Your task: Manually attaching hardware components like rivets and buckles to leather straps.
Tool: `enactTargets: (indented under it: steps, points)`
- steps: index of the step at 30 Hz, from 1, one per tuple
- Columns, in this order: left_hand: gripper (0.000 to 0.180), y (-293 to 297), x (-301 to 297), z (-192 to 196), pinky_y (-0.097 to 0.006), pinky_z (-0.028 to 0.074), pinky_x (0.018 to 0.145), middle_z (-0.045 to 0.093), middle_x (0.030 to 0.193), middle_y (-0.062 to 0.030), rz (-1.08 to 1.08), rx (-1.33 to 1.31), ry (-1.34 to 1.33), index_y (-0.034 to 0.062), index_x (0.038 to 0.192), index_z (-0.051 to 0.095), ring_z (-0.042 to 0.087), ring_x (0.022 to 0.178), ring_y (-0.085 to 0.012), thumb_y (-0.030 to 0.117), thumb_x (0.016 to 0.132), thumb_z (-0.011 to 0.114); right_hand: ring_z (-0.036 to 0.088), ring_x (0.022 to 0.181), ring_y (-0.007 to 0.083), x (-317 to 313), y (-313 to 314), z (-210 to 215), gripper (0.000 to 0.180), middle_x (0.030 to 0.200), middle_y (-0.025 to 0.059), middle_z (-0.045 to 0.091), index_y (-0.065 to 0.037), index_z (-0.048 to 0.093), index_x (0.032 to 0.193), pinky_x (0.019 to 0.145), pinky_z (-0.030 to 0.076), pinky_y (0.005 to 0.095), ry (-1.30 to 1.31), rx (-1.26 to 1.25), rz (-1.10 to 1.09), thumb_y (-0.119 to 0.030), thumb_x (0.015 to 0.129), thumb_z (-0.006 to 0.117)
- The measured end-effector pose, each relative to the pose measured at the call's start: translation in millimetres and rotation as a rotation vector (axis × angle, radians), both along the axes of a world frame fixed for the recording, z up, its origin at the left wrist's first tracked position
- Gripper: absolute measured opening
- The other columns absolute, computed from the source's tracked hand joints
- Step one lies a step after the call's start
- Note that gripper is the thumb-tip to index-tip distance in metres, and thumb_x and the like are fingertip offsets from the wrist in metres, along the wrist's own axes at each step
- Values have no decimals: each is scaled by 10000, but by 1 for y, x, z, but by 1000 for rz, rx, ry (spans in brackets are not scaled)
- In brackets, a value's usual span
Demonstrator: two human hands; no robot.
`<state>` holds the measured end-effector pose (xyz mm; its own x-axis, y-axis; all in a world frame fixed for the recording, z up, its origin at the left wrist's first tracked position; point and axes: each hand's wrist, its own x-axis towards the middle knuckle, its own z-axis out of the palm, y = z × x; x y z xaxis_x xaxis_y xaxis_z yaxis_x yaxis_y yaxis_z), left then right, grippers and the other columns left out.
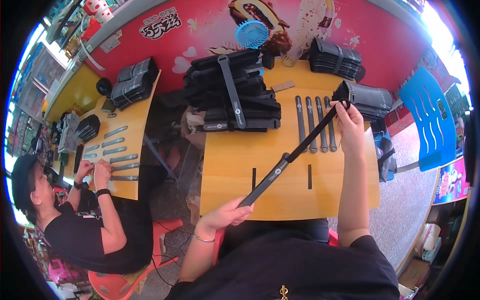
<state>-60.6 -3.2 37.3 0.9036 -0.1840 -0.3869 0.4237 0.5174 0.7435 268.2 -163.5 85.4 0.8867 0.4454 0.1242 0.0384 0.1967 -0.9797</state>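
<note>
A long black strap with a grey printed sleeve [272, 176] is stretched slantwise above the wooden table [230, 200]. My left hand [224, 214] is closed around its lower, grey end near the table's front edge. Higher up and to the right, my right hand [350, 125] pinches the looped black end. Several grey strap pieces [310, 125] lie side by side just left of my right hand. Two short black strips, a left strip [254, 178] and a right strip [309, 176], are on the tabletop under the strap.
A tall pile of dark straps [195, 80] stands at the back left, a grey strap piece [231, 90] across it. Tied bundles [367, 102] sit at the right. A blue fan [251, 34] and blue chair [425, 120] are beyond. A co-worker [80, 225] handles pieces at the left table.
</note>
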Motion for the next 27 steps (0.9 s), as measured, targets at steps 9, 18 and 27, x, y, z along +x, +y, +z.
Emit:
enactTargets:
  steps: [9, 18, 27]
  points:
    - [132, 0, -3, 0, -172, 218, 420, 357, 650, 57, -11, -169, -55, 62, 966, 427, 277, 487, -18, 190, 971, 459, 298, 519, -21, 6, 20, 49, 152, 739, -57, 618, -54, 665, 962, 449, 201, 169, -272, 11, -190, -160, 926, 562]
    - [115, 4, 5, 0, -178, 217, 422, 353, 651, 55, 1, -163, -50, 65, 961, 420, 275, 485, -22, 174, 969, 454, 273, 530, -21, 12, 26, 46, 154, 690, -90, 556, -48, 678, 960, 455, 181, 186, -266, 3, -252, -151, 923, 570]
    - [156, 17, -36, -9, -194, 212, 426, 365, 627, 37, 216, -68, 92, 51, 952, 449, 293, 481, -48, 197, 940, 501, 305, 517, -7, 46, 6, 67, 130, 664, -85, 513, -65, 688, 969, 447, 206, 182, -304, 221, -511, -136, 892, 611]
